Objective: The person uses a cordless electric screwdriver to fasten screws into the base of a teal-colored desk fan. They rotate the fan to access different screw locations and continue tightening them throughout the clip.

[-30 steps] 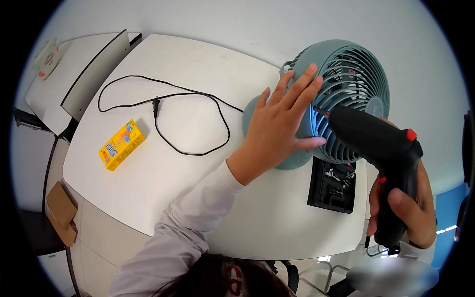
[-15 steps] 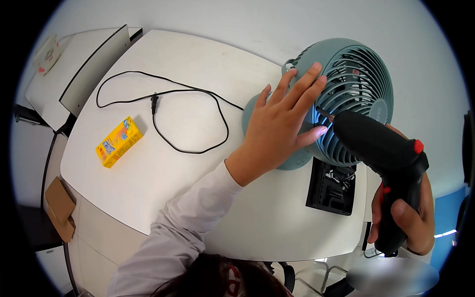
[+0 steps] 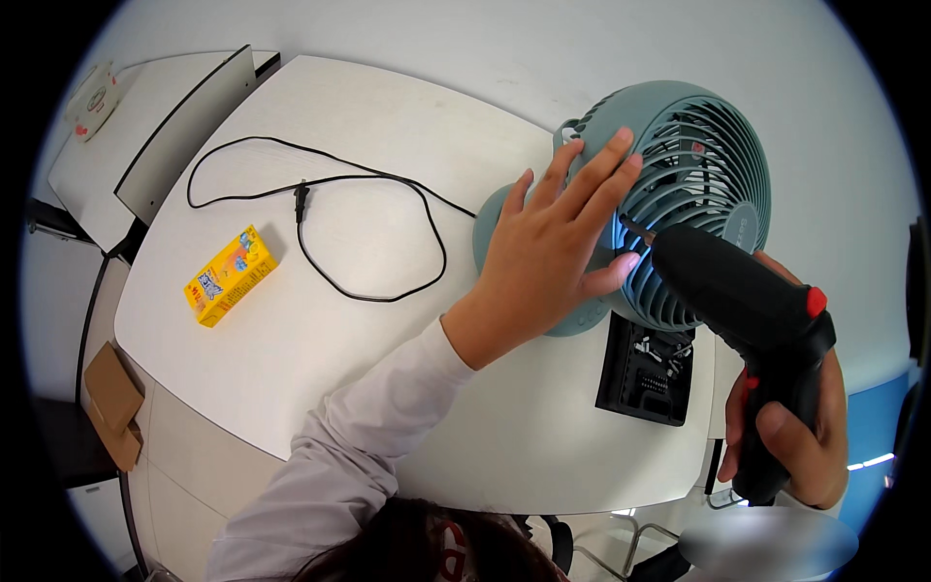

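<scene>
My black electric screwdriver (image 3: 747, 310) has edged closer; its tip meets the grey-blue round plastic fan's (image 3: 693, 194) grille, right on the white table (image 3: 320, 330). My right hand (image 3: 790, 427) is clamped round its grip; my left hand (image 3: 553, 252) lies flat on the fan, fingers (image 3: 601, 175) spread apart.

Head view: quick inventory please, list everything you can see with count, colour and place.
Round grey-blue plastic desk fan: one, far right of table.
Black pistol-shaped electric screwdriver: one, tip at the fan grille.
Black power cord: one, looped on table centre, running to the fan.
Yellow rectangular carton: one, left part of table.
Black open tray of bits: one, in front of the fan.
White table: one, under it all.
Brown cardboard pieces: lower left, off the table.
Left hand: flat against the fan.
Right hand: wrapped round the screwdriver grip.
</scene>
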The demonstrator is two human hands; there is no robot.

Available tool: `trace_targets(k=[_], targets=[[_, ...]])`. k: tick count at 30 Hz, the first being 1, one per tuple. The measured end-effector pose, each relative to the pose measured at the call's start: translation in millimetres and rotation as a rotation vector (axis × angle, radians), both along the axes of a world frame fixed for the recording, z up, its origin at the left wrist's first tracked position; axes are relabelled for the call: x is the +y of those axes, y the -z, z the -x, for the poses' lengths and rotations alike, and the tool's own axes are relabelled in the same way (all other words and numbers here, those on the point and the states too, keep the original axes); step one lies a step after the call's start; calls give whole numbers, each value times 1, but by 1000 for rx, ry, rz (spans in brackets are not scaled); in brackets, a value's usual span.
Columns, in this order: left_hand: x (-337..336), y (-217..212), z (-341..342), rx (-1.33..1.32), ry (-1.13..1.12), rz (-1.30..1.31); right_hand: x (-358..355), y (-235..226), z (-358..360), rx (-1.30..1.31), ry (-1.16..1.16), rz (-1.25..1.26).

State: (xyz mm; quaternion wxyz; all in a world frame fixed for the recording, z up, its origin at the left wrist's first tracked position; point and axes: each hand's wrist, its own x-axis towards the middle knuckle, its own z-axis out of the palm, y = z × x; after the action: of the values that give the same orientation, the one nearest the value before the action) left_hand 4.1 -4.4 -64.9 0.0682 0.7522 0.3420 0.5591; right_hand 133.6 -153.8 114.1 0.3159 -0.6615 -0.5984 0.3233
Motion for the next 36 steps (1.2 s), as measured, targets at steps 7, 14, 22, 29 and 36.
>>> trace_targets(k=[7, 14, 22, 29, 36], targets=[[1, 1, -1, 0, -4, 1, 0, -4, 5, -19, 20, 34], [0, 1, 0, -17, 1, 5, 3, -7, 5, -24, -2, 54], [1, 2, 1, -9, -8, 6, 5, -2, 7, -22, 13, 25], [1, 1, -2, -15, -3, 9, 4, -3, 8, -19, 31, 22], [-3, -1, -3, -16, -21, 43, 6, -9, 8, 53, 41, 97]])
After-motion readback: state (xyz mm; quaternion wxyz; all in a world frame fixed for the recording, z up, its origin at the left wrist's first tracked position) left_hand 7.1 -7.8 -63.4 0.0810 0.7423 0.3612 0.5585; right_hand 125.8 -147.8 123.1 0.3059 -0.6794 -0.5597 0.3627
